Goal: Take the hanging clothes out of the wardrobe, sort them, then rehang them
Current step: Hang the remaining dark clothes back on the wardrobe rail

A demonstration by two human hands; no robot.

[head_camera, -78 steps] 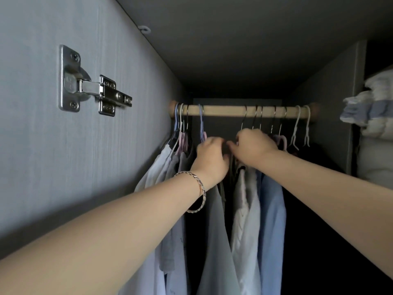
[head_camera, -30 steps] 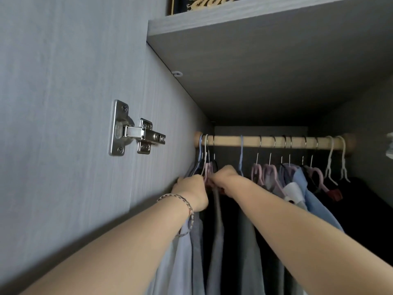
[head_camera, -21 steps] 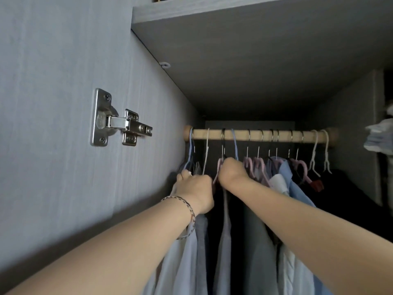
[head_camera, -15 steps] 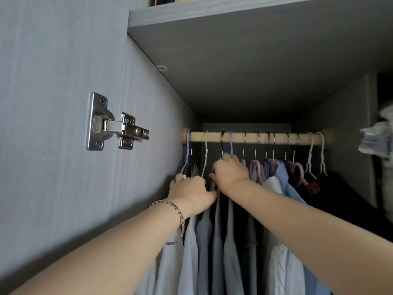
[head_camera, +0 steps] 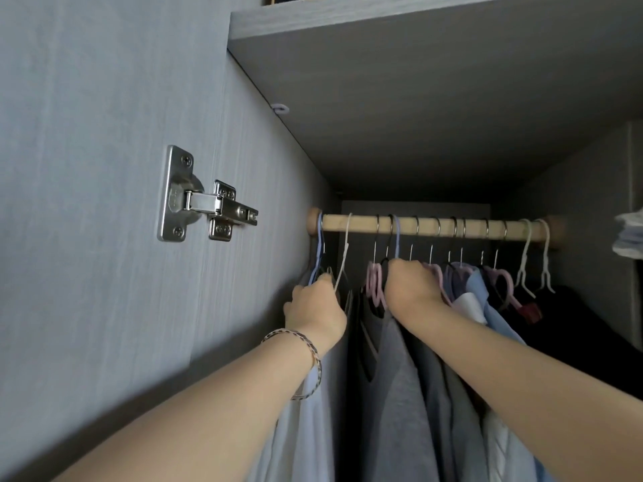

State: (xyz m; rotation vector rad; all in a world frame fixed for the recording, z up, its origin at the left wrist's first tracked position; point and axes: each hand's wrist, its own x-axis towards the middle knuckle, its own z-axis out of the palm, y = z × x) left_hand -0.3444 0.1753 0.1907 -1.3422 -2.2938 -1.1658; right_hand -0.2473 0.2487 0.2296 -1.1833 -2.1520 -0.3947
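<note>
A wooden rail [head_camera: 362, 223] crosses the wardrobe with several hangers hooked on it. My left hand [head_camera: 315, 309], a bracelet at its wrist, grips the hangers at the rail's left end, over pale blue and white shirts [head_camera: 306, 429]. My right hand [head_camera: 410, 288] grips a hanger with a blue hook [head_camera: 396, 238] near the rail's middle, above grey garments [head_camera: 400, 394]. A pink hanger [head_camera: 374, 283] hangs in the gap between my hands. Further right hang a light blue shirt [head_camera: 494, 307], dark clothes [head_camera: 574, 328] and two bare white hangers [head_camera: 525, 269].
The grey wardrobe side panel [head_camera: 104, 168] with a metal door hinge [head_camera: 198, 203] stands close on my left. A shelf board [head_camera: 435, 81] roofs the hanging space. Folded laundry [head_camera: 629, 234] shows at the right edge.
My hands have drawn apart along the rail, the left toward the left end and the right toward the middle, opening a gap between the two bunches of hangers.
</note>
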